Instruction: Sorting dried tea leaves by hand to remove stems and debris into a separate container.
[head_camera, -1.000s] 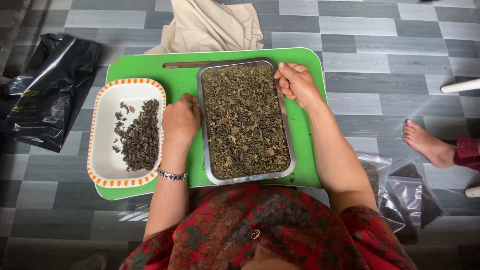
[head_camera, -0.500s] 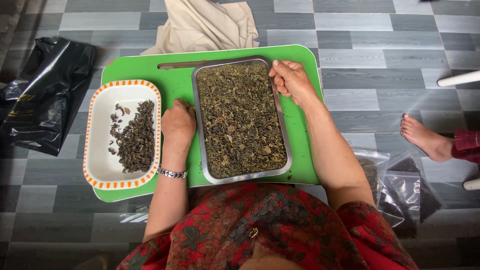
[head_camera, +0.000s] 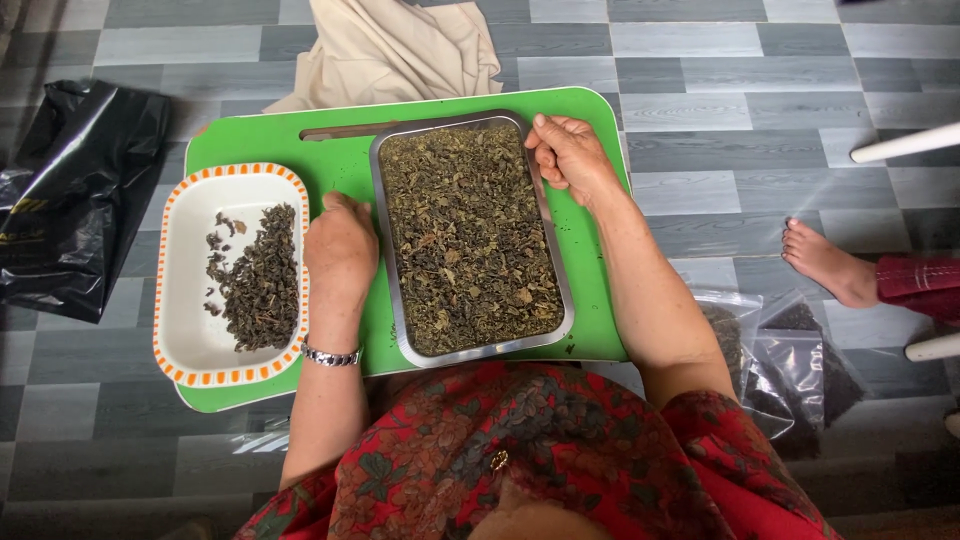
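My left hand (head_camera: 340, 250) rested loosely against the metal tray (head_camera: 468, 232) of dried leaves on the green board (head_camera: 590, 330); my right hand (head_camera: 568, 155) gripped its far corner. Clear pouches (head_camera: 790, 365) (dark contents) lay right, a black bag (head_camera: 75, 200) left.

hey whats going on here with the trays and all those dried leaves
A person sits on the floor over a green tray. Their hands grip a metal pan full of dried leaves: the left hand rests against its left edge and the right hand has its fingers curled on the top right rim. Beside it, a white dish with an orange rim holds a smaller, darker pile of leaves. A black bag, a beige cloth and clear bags of leaves lie around the tray.
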